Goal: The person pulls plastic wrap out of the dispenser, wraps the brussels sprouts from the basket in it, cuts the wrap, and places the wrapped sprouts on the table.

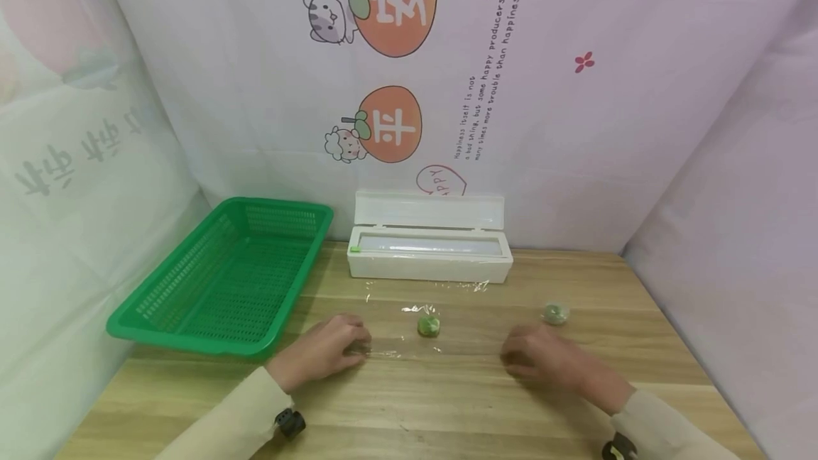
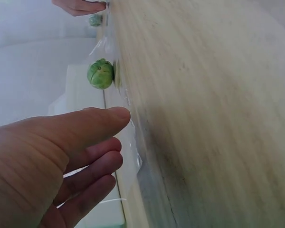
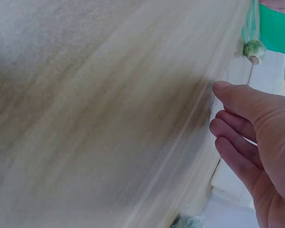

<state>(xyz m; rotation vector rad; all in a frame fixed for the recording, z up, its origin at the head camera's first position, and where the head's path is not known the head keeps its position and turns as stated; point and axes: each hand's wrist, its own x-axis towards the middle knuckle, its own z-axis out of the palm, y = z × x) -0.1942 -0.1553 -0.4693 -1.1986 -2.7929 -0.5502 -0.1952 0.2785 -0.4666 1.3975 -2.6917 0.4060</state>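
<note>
A small green round vegetable, like a Brussels sprout (image 1: 429, 326) (image 2: 100, 74) (image 3: 254, 51), sits on clear plastic film (image 1: 390, 339) (image 2: 133, 147) spread on the table in front of a white film box (image 1: 429, 268). Left of the sprout, at the film's near left corner, is the left hand (image 1: 326, 350) (image 2: 61, 166), thumb apart from loosely bent fingers. At the near right corner, the right hand (image 1: 549, 357) (image 3: 256, 128) holds a similar relaxed shape, thumb and fingers parted. Whether either hand touches the film is unclear.
A green plastic basket (image 1: 281, 304) stands at the left. Behind the right hand lies a film-wrapped green piece (image 1: 555, 314) (image 3: 190, 222). The box's lid (image 1: 429, 211) is raised against a printed cloth backdrop (image 1: 543, 126); cloth also borders both sides of the wooden table (image 1: 415, 417).
</note>
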